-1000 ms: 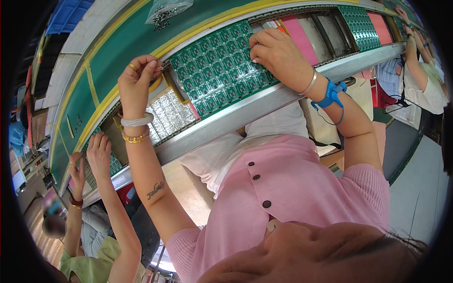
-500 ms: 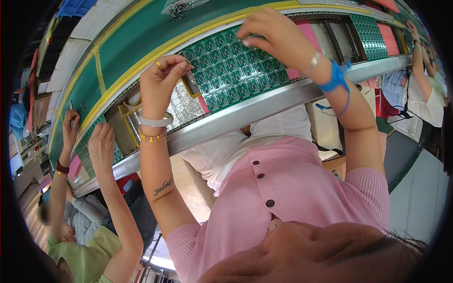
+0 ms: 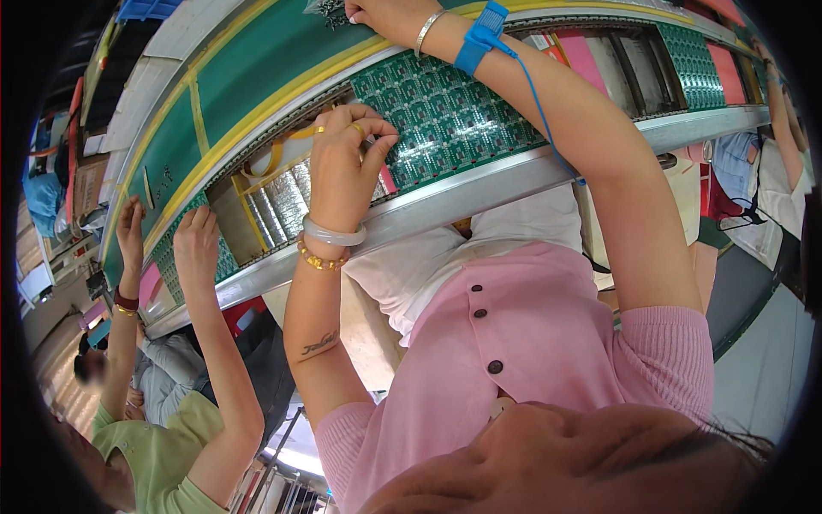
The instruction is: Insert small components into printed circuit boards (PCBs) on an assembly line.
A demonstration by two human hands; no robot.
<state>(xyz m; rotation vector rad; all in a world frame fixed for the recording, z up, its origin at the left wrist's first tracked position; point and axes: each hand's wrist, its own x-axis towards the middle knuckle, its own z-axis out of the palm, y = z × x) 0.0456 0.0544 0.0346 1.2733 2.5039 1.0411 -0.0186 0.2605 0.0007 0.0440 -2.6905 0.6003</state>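
In the head view, a large green panel of circuit boards (image 3: 445, 120) is seen lying on a metal-railed conveyor line (image 3: 479, 184). Its long axis runs along the line, from lower left to upper right in the picture.

The left hand (image 3: 347, 158) is placed at the left end of this panel. Its fingers are curled together in a pinch at the panel's corner, but what exactly is pinched is hidden by the fingers, so it cannot be told. The panel extends to the right of these fingers.

The right hand (image 3: 381, 13) is raised above the far edge of the line, at the top border of the picture. It is partly cut off, and it cannot be told whether the fingers are closed or released. The left hand is clearly the nearer one to the panel.

On the counts: one green panel is in front of the person, and a second green panel (image 3: 689, 47) is seen further to the right. One blue wrist strap (image 3: 479, 34) with a cord is worn on the right wrist, and two bracelets (image 3: 330, 244) are worn on the left wrist.

At the left, two hands of a co-worker (image 3: 163, 240) are seen raised to the same line.
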